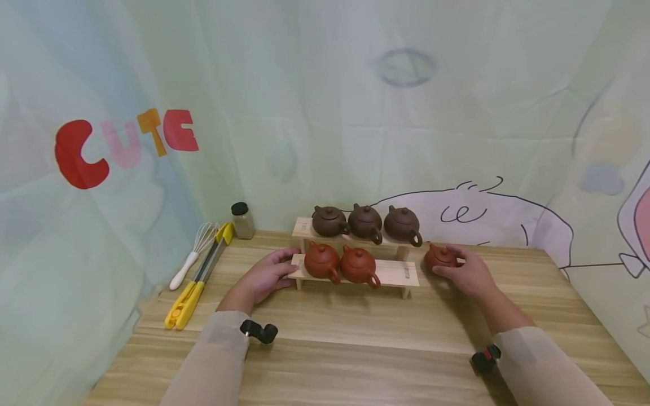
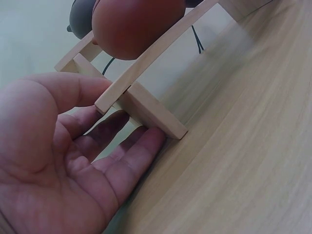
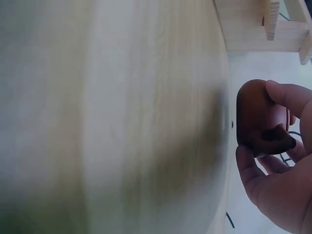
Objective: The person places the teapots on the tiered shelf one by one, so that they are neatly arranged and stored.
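My right hand (image 1: 469, 273) grips a small reddish-brown clay teapot (image 1: 439, 257) by its body, to the right of a two-step wooden stand (image 1: 391, 273). In the right wrist view, thumb and fingers lie around the teapot (image 3: 256, 109), its handle between them; a narrow gap shows between it and the tabletop. My left hand (image 1: 269, 276) holds the left end of the stand's lower step, thumb on the board (image 2: 122, 87) and fingers at the leg (image 2: 153, 112). Two red teapots, a left one (image 1: 321, 260) and a right one (image 1: 358, 265), sit on that step.
On the upper step stand three dark brown teapots (image 1: 364, 222). To the left lie a whisk (image 1: 192, 256) and yellow-handled tongs (image 1: 190, 299), with a black-lidded jar (image 1: 242, 221) behind them. A printed curtain (image 1: 330, 113) hangs behind the wooden table (image 1: 345, 361).
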Demonstrator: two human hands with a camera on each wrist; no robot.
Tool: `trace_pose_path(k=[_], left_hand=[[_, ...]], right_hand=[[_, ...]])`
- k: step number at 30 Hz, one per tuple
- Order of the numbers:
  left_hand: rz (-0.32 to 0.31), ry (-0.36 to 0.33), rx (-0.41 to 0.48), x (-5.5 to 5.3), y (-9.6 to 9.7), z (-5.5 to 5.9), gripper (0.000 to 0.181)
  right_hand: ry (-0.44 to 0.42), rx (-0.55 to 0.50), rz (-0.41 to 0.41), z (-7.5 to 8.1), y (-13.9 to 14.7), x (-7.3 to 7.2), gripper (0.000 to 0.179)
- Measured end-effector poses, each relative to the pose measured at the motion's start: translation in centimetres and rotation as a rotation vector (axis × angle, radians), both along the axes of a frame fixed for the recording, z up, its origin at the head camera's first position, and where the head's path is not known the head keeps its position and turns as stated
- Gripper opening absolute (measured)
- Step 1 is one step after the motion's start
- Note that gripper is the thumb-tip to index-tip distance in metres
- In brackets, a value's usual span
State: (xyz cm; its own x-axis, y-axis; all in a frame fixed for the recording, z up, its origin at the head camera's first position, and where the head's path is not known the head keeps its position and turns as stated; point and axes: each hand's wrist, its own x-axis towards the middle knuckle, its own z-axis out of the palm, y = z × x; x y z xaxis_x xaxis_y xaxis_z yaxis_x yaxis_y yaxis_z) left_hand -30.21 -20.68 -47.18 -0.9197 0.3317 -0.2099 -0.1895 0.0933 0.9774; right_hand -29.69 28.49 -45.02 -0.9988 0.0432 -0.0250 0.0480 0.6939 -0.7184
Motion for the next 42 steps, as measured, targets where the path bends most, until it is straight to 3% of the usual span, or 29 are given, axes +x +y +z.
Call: trace_pose_path(k=[12,21,35,42], left_hand=[[0.001,0.002,0.0,-0.4,-0.1,-0.4,0.057],[0.001,-0.002,0.006,-0.3,0.0,-0.2,0.057],[-0.004,0.0,0.001,-0.3,0.0,-0.2,0.056],[-0.002,-0.002,-0.009,-0.2,0.0,-0.1,0.056]], right_hand=[[0.023,-0.09,-0.013,1.4,-0.1,3.7,0.09],[0.07,-0.22,0.042,2.5,-2.6,5.7,0.082],[0.094,-0.302,0.111,2.0,-7.6,5.3,0.079],[0.133,-0.233,0.12,1.7,-9.4,4.4,0.074]])
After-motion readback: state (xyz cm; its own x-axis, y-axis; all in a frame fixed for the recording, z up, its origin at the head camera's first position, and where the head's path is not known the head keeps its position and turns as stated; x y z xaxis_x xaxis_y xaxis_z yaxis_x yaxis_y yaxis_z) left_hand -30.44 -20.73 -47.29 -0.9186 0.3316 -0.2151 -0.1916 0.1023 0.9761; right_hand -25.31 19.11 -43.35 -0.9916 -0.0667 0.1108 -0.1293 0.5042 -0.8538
